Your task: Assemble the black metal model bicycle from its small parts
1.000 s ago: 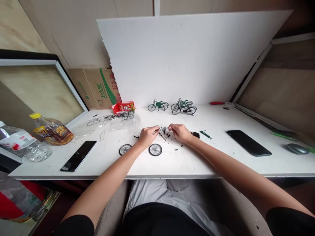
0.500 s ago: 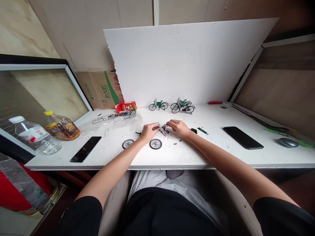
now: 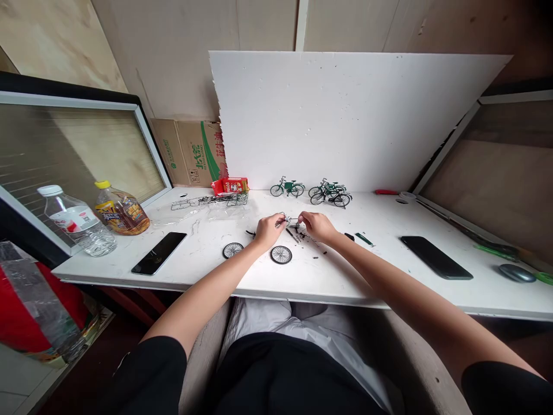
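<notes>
My left hand [image 3: 268, 231] is closed, its fingertips pinching a thin, partly hidden model bicycle part [image 3: 287, 219] just above the table. Facing it, my right hand [image 3: 318, 226] has thumb and forefinger pressed together at the other side of that part; what lies between them is too small to make out. Small dark loose pieces [image 3: 301, 236] lie beneath and between the hands. Nearer to me are two spoked black toy wheels, one [image 3: 281, 255] below my left hand and another [image 3: 233, 249] by my left wrist.
Behind the hands stand a green model bicycle [image 3: 287, 187] and two more [image 3: 332, 199] close together. Black sprues [image 3: 235, 199] lie by a red packet [image 3: 233, 185]. Phones [image 3: 159, 252] [image 3: 435, 257] flank the work area. Two bottles [image 3: 78, 222] [image 3: 123, 210] stand left; a green strip [image 3: 364, 239] lies right.
The camera view has shifted, so the scene sits further right in the picture. Both hands stay close together over the small parts, with slight finger movement.
</notes>
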Available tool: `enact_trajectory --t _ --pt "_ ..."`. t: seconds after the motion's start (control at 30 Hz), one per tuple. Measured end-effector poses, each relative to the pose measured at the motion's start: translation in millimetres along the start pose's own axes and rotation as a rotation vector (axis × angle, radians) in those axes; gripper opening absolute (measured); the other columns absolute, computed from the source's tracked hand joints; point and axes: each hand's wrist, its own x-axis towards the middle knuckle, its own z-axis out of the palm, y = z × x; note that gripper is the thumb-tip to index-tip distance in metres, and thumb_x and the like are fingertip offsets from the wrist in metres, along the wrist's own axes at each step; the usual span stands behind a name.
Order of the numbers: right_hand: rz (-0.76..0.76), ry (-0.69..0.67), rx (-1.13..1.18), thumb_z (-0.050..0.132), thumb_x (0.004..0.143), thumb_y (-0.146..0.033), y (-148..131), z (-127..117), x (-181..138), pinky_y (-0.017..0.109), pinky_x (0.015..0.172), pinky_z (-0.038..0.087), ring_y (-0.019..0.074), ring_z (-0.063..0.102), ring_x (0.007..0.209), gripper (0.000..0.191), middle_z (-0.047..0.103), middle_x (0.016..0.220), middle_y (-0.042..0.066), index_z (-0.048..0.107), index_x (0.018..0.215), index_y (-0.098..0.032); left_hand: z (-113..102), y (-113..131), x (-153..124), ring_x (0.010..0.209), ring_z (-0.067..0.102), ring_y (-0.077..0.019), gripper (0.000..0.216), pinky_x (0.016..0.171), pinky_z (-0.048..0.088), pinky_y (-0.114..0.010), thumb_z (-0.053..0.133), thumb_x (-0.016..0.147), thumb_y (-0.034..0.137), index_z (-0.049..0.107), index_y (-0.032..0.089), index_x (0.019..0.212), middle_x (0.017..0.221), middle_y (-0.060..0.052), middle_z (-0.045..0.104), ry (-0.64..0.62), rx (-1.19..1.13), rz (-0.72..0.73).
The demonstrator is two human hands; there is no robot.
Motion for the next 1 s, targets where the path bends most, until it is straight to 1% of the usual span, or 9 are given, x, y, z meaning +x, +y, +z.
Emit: enact_trajectory --t 0.1,0.17,0.23,0.33,0.47,0.6,0.7,0.83,1.0 --pt "-0.135 0.029 -0.068 0.046 0.104 -0.018 -5 -6 13 0.031 0.064 0.038 0.0256 0.065 0.082 0.02 0.077 0.1 0.012 0.062 0.117 -0.019 -4 -5 5 0.089 0.079 -0.0229 0.016 0.087 0.061 -0.034 0.076 0.088 0.015 0.079 0.021 0.102 0.098 -0.008 0.083 0.066 -0.03 -0.033" --pt "-0.194 0.051 -0.079 0.043 0.109 -0.026 -5 -8 21 0.033 0.065 0.04 0.0282 0.064 0.09 0.021 0.075 0.098 0.014 0.059 0.119 -0.017 -6 -10 8 0.088 0.079 -0.0231 0.014 0.087 0.061 -0.035 0.076 0.088 0.016 0.08 0.021 0.1 0.096 -0.008 0.083 0.074 -0.033 -0.04" --pt "-0.24 0.056 -0.084 0.042 0.109 -0.024 -4 -6 27 0.034 0.069 0.043 0.0292 0.063 0.095 0.021 0.074 0.096 0.015 0.061 0.115 -0.017 -9 -16 11 0.089 0.079 -0.0239 0.015 0.089 0.061 -0.036 0.077 0.086 0.014 0.08 0.021 0.098 0.097 -0.008 0.083 0.069 -0.026 -0.045" --pt "-0.275 0.067 -0.031 0.043 0.103 -0.011 1 0 29 0.034 0.076 0.048 0.0258 0.066 0.096 0.024 0.074 0.101 0.014 0.064 0.113 -0.017 -11 -23 12 0.088 0.079 -0.0241 0.014 0.09 0.062 -0.037 0.078 0.085 0.013 0.081 0.02 0.097 0.095 -0.008 0.083 0.056 -0.034 -0.075" --pt "-0.276 0.121 0.059 0.043 0.095 -0.003 4 11 24 0.032 0.075 0.051 0.0231 0.069 0.089 0.035 0.076 0.102 0.011 0.067 0.116 -0.018 -13 -26 13 0.086 0.079 -0.0239 0.011 0.089 0.063 -0.038 0.078 0.084 0.013 0.08 0.016 0.094 0.092 -0.01 0.083 0.044 -0.144 -0.124" --pt "-0.264 0.244 0.119 0.044 0.099 -0.007 4 14 20 0.035 0.077 0.054 0.0244 0.07 0.089 0.032 0.077 0.099 0.012 0.073 0.108 -0.017 -7 -24 11 0.086 0.08 -0.0239 0.012 0.089 0.064 -0.039 0.08 0.081 0.014 0.079 0.014 0.093 0.092 -0.011 0.082 0.014 -0.2 -0.121" --pt "-0.237 0.306 0.162 0.047 0.098 -0.009 5 11 16 0.038 0.081 0.056 0.0252 0.07 0.092 0.032 0.079 0.099 0.013 0.077 0.1 -0.019 -1 -23 9 0.087 0.08 -0.0237 0.013 0.09 0.065 -0.039 0.08 0.08 0.015 0.079 0.015 0.093 0.092 -0.01 0.082 -0.004 -0.232 -0.109" --pt "-0.214 0.305 0.141 0.049 0.093 -0.006 8 9 9 0.036 0.079 0.054 0.025 0.071 0.089 0.034 0.08 0.097 0.012 0.08 0.101 -0.018 4 -23 6 0.087 0.08 -0.0243 0.013 0.09 0.065 -0.039 0.08 0.081 0.018 0.078 0.014 0.094 0.093 -0.011 0.082 -0.014 -0.268 -0.105" --pt "-0.153 0.253 0.076 0.052 0.087 -0.005 6 11 4 0.034 0.072 0.05 0.0241 0.071 0.084 0.036 0.081 0.096 0.011 0.081 0.102 -0.019 4 -19 3 0.087 0.08 -0.0247 0.014 0.088 0.065 -0.038 0.081 0.08 0.02 0.079 0.015 0.094 0.092 -0.01 0.083 -0.013 -0.239 -0.106"
